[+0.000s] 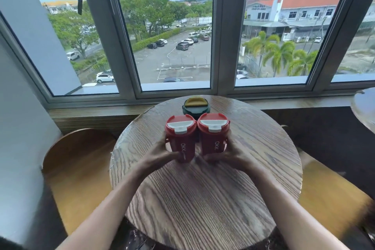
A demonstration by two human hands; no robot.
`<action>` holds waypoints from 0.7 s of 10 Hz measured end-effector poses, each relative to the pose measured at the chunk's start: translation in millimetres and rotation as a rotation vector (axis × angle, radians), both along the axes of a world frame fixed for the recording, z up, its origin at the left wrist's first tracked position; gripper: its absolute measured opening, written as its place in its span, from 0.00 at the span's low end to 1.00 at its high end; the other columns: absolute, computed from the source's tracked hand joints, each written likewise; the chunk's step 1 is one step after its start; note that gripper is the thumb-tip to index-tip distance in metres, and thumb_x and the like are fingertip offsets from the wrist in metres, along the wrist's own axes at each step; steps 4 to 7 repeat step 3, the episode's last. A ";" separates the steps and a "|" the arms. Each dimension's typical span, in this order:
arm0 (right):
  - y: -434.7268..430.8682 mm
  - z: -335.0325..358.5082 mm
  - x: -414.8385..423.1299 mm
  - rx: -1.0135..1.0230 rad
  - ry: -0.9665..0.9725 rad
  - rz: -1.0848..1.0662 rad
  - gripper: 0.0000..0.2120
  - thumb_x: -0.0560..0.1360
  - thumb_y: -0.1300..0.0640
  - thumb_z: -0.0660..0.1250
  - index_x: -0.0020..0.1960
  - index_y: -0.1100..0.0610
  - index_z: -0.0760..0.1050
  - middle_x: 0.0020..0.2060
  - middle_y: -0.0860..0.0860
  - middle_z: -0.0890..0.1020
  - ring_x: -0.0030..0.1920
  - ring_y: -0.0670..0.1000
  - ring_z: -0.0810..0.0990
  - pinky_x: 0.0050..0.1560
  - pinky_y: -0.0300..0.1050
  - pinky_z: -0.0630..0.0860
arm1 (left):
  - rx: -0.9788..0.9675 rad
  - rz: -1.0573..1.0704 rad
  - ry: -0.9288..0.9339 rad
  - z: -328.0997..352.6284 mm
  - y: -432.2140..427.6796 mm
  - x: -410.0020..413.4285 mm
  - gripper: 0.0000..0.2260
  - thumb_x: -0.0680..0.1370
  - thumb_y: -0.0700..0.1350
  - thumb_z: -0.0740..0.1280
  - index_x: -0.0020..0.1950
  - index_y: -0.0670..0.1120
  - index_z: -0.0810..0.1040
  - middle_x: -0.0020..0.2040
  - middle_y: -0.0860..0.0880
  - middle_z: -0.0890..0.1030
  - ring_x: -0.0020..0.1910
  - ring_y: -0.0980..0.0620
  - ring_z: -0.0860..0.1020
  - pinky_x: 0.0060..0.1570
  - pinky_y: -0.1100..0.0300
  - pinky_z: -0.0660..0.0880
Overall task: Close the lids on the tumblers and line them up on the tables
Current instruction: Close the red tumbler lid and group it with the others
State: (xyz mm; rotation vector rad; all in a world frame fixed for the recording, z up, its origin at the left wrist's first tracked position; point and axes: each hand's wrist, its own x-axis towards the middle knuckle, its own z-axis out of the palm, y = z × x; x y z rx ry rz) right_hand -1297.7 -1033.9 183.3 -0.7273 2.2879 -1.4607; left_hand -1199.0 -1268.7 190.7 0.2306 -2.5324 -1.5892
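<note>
Standing on the round wooden counter [205,193], two red tumblers are side by side, and I take the green tumbler [195,108] as the landmark. This green one has a yellow flap on its lid and stands at the far part of the counter, close to the window [174,32]. The left red tumbler [181,140] is just in front of the green tumbler, a little to its left; the right red tumbler [213,138] is just in front of it, a little to its right. The two red ones are almost touching each other. Each has a red lid with a white flap, and both flaps lie flat. The left hand [162,153] is wrapped around the lower body of the left red tumbler. The right hand [231,153] grasps the lower body of the right red tumbler in the same way. Another round counter [364,107] shows far to the right of the green tumbler, only its edge. Wooden seats [81,168] are lower, on both sides.
</note>
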 end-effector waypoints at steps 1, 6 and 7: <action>7.0 2.4 6.4 0.097 0.096 -0.036 0.45 0.54 0.46 0.83 0.66 0.55 0.67 0.56 0.50 0.77 0.50 0.46 0.78 0.42 0.32 0.72 | -0.087 0.036 -0.079 6.5 0.0 7.1 0.40 0.63 0.48 0.77 0.72 0.51 0.65 0.62 0.47 0.78 0.63 0.48 0.74 0.61 0.57 0.72; 18.6 10.6 15.2 0.296 0.118 -0.020 0.51 0.60 0.52 0.82 0.76 0.56 0.58 0.68 0.58 0.72 0.66 0.55 0.72 0.60 0.46 0.69 | -0.258 0.143 -0.178 23.1 9.8 28.3 0.40 0.68 0.47 0.79 0.76 0.48 0.64 0.66 0.44 0.76 0.66 0.46 0.72 0.62 0.54 0.70; 18.6 10.6 15.2 0.296 0.118 -0.020 0.51 0.60 0.52 0.82 0.76 0.56 0.58 0.68 0.58 0.72 0.66 0.55 0.72 0.60 0.46 0.69 | -0.258 0.143 -0.178 23.1 9.8 28.3 0.40 0.68 0.47 0.79 0.76 0.48 0.64 0.66 0.44 0.76 0.66 0.46 0.72 0.62 0.54 0.70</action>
